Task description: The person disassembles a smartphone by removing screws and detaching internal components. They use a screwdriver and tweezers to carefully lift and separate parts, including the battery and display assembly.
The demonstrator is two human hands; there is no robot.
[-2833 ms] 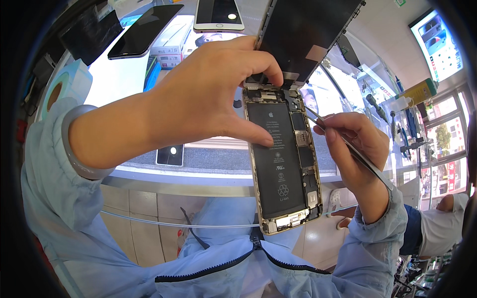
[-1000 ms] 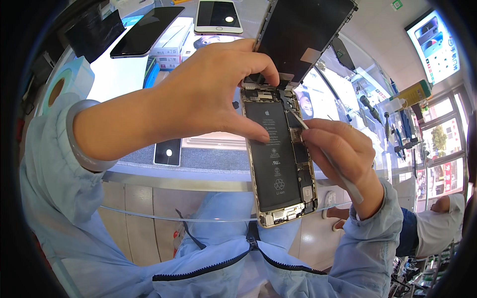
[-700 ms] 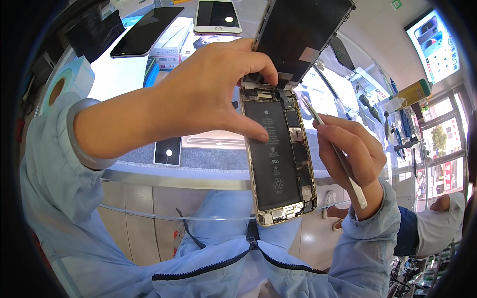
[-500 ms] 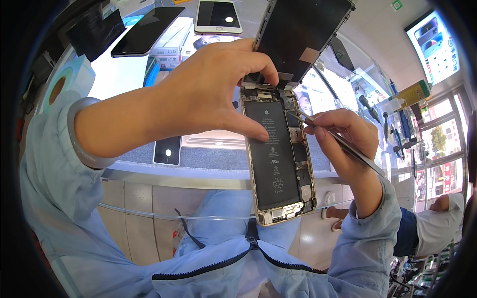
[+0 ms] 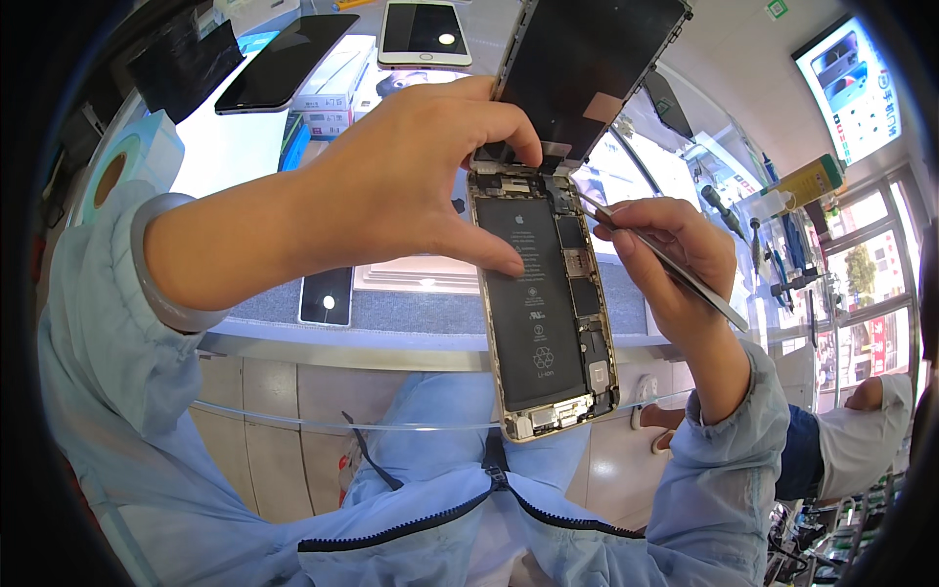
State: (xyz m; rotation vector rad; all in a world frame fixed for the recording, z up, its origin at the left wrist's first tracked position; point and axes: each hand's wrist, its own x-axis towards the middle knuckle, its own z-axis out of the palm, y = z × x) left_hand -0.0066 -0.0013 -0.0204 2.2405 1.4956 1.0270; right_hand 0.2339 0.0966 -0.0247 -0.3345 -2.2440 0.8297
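Note:
My left hand (image 5: 391, 186) grips an opened phone (image 5: 528, 313) at its upper part, thumb over the black battery and fingers by the hinged-up dark screen assembly (image 5: 577, 68). The phone body has a gold rim and bare inner parts along its right side. My right hand (image 5: 675, 264) is closed around slim metal tweezers (image 5: 704, 289), whose tips reach the inner parts at the upper right of the phone body.
Behind are a black phone (image 5: 279, 64), a white phone (image 5: 425, 31), small boxes (image 5: 331, 78) and a label roll (image 5: 122, 171). Another phone (image 5: 326, 295) lies on a mat. Tools (image 5: 734, 220) stand right. A person (image 5: 851, 435) is at right; a wall screen (image 5: 846, 88) hangs above.
My right hand has shifted back and forth and now sits a little higher, with the tweezer tips nearer the phone's top. My left hand has barely moved.

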